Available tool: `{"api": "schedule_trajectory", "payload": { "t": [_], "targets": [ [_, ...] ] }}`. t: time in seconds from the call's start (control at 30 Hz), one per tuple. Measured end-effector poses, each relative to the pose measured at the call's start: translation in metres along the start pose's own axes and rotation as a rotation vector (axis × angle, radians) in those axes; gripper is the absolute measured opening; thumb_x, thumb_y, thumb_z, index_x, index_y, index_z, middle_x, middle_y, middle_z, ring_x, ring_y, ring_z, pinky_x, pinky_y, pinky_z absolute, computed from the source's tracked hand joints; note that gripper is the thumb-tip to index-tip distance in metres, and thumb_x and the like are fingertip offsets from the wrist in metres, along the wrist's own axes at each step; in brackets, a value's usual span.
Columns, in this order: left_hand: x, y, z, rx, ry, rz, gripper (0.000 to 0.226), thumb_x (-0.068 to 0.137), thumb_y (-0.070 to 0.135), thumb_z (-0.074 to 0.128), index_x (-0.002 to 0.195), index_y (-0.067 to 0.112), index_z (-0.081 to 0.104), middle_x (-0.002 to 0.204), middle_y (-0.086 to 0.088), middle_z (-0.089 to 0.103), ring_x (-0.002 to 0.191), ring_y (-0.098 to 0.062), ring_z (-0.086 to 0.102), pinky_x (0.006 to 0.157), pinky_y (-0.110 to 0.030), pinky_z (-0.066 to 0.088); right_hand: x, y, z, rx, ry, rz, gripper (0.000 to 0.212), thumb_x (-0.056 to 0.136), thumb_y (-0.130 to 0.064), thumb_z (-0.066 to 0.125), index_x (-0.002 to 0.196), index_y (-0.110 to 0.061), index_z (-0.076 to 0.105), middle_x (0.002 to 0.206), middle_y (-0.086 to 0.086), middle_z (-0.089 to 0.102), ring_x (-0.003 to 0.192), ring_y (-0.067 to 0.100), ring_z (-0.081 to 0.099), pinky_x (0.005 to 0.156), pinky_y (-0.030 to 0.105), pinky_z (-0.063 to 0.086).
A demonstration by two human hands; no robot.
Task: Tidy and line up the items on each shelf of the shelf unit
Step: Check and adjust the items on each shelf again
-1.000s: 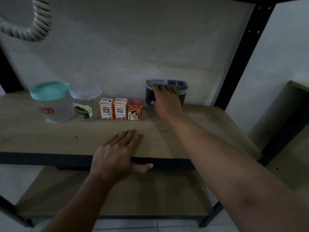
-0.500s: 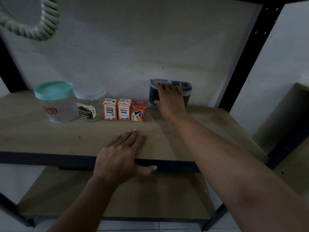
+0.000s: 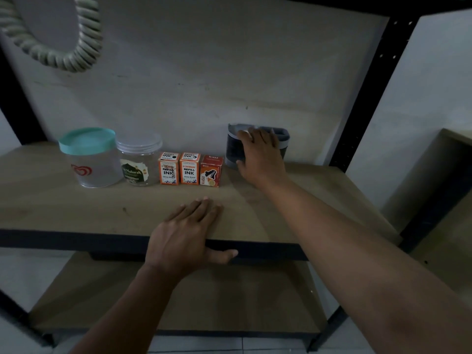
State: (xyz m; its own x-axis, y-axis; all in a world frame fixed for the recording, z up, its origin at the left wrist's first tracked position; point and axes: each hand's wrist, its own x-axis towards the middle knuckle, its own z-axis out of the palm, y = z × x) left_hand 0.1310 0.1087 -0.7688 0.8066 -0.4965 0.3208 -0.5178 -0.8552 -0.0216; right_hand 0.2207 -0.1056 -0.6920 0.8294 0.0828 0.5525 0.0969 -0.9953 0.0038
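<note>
Five items are already standing in line at the shelf [image 3: 76, 208] back as the left hand [image 3: 184, 238] is resting flat on its edge and the right hand [image 3: 260, 157] is gripping the dark organizer [image 3: 233, 149], seemingly last to join.

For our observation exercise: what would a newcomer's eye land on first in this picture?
Probably the right hand gripping the dark desk organiser at the back of the shelf. Next, the neat row to its left: teal-lidded jar, clear jar, three orange boxes. The left hand rests flat on the shelf's front edge.
</note>
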Motion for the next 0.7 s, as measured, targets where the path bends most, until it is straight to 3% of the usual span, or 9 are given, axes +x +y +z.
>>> {"api": "schedule_trajectory", "payload": {
  "t": [0.1,0.33,0.43,0.57,0.7],
  "targets": [
    [-0.002,0.002,-0.002,-0.023,0.003,0.005,0.110,0.070,0.099,0.030,0.149,0.025,0.046,0.155,-0.004,0.044,0.142,-0.020,0.044,0.113,-0.033,0.025,-0.027,-0.005,-0.005,0.054,0.031,0.054,0.055,0.089,-0.030,0.070,0.139,-0.020,0.050,0.146,0.005,0.048,0.138,0.028,0.041,0.116,0.045,0.030],
    [-0.007,0.007,-0.010,-0.048,0.007,-0.006,0.107,0.069,0.097,0.037,0.152,0.029,0.038,0.160,0.001,0.037,0.146,-0.017,0.036,0.117,-0.035,0.030,-0.087,-0.017,-0.008,0.158,-0.333,0.249,0.032,0.097,-0.043,0.051,0.119,-0.022,0.061,0.120,0.002,0.061,0.112,0.026,0.057,0.092,0.042,0.044],
    [-0.008,0.006,-0.014,-0.061,0.035,0.002,0.106,0.070,0.096,0.034,0.150,0.028,0.043,0.157,0.001,0.042,0.144,-0.018,0.040,0.113,-0.036,0.036,-0.109,-0.019,-0.010,0.253,-0.319,0.245,0.033,0.098,-0.048,0.041,0.104,-0.027,0.065,0.109,-0.003,0.066,0.102,0.023,0.061,0.084,0.037,0.045],
    [-0.006,0.003,-0.019,-0.141,0.054,-0.005,0.083,0.081,0.086,0.032,0.138,0.031,0.058,0.144,0.005,0.057,0.131,-0.017,0.054,0.101,-0.036,0.046,-0.122,-0.027,-0.021,0.232,-0.302,0.198,0.041,0.096,-0.057,0.034,0.094,-0.029,0.064,0.101,-0.007,0.065,0.094,0.018,0.059,0.084,0.038,0.046],
    [0.016,0.000,-0.036,-0.239,0.082,-0.059,0.049,0.093,0.063,0.043,0.124,0.032,0.065,0.111,0.002,0.072,0.099,-0.024,0.066,0.084,-0.037,0.054,-0.129,-0.037,-0.029,0.144,-0.227,0.226,0.041,0.098,-0.051,0.039,0.092,-0.024,0.069,0.093,-0.003,0.067,0.082,0.018,0.056,0.074,0.035,0.043]
  ]
}}
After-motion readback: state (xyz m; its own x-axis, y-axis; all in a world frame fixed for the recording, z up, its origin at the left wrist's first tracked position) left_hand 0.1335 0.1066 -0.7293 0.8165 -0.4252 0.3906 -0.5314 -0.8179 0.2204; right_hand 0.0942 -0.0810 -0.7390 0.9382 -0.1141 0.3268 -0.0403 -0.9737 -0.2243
